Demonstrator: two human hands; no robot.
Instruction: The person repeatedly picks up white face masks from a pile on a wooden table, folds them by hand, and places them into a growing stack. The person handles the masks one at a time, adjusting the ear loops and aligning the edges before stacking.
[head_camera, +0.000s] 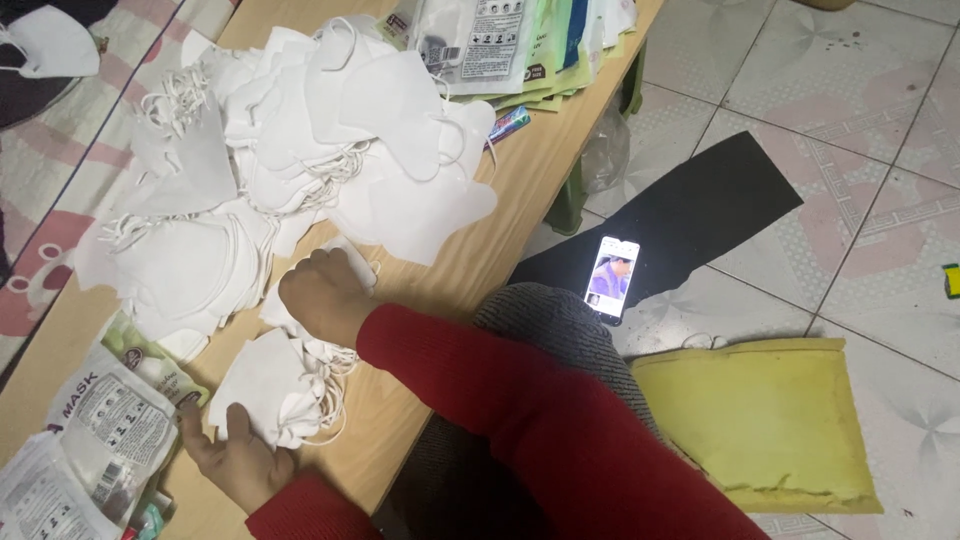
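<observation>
White masks (300, 150) lie heaped on the wooden table (480, 250). Near that heap, the left hand (235, 455) presses flat on a small mask stack (270, 390), fingers spread. The right hand (320, 290), beside it, is curled over another mask (352, 258); whether it grips, I cannot tell.

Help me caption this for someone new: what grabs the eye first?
A sprawling heap of white face masks covers the wooden table. Nearer, the right hand and left hand, in red sleeves, rest on a small mask stack. A lit phone lies on the floor.
</observation>
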